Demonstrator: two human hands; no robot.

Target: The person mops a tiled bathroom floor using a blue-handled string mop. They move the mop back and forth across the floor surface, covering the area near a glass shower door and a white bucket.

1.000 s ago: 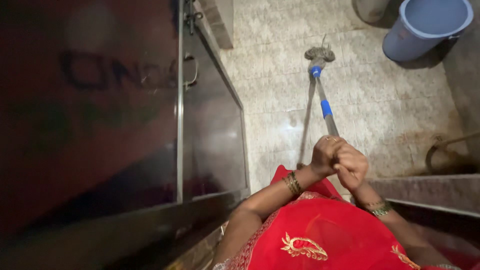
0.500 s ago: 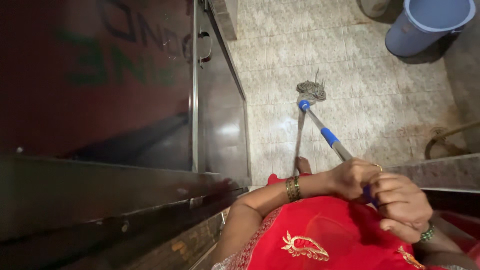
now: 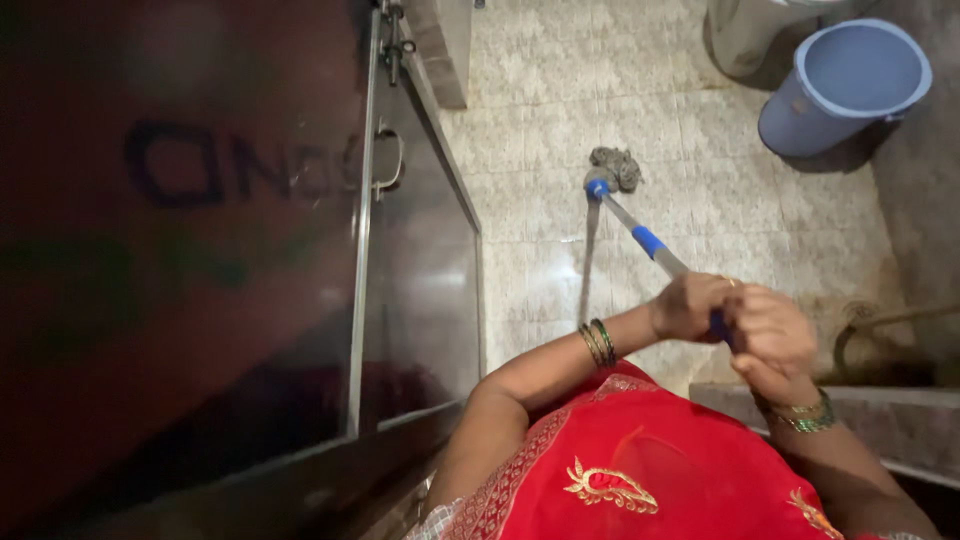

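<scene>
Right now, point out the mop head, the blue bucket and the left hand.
mop head (image 3: 614, 167), head view, middle of the grey strands.
blue bucket (image 3: 790, 120), head view, outer wall.
left hand (image 3: 690, 305), head view, back of the hand gripping the mop handle.

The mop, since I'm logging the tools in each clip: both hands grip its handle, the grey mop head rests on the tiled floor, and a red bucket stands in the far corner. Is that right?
Not quite: the bucket is pale blue, not red, as the head view shows. The rest holds: the left hand and right hand both grip the mop handle, and the grey mop head rests on the tiled floor.
</scene>
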